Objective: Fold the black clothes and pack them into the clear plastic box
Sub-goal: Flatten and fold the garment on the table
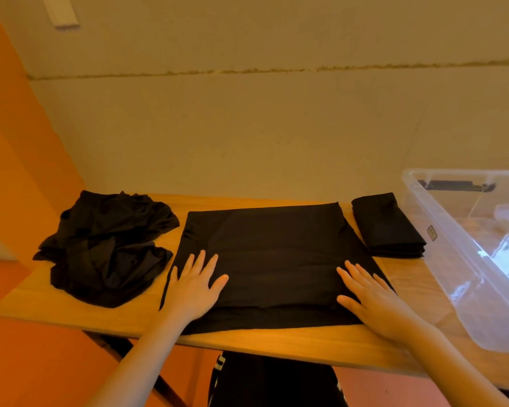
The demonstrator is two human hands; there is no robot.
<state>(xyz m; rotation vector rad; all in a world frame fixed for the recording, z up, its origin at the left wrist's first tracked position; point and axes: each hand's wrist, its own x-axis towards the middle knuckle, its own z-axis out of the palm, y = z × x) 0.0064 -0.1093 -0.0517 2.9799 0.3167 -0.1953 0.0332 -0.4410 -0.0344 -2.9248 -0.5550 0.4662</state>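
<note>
A black garment (276, 254) lies flat and partly folded in the middle of the wooden table (262, 339). My left hand (196, 284) presses flat on its near left part, fingers spread. My right hand (373, 298) presses flat on its near right part. A crumpled pile of black clothes (106, 248) sits at the table's left. A small folded black garment (388, 226) lies to the right, beside the clear plastic box (465, 259). The box stands at the table's right end; no clothes show inside it.
A beige wall rises right behind the table's far edge. An orange wall and floor lie to the left. The table's dark legs show below its near edge, along with my dark clothing.
</note>
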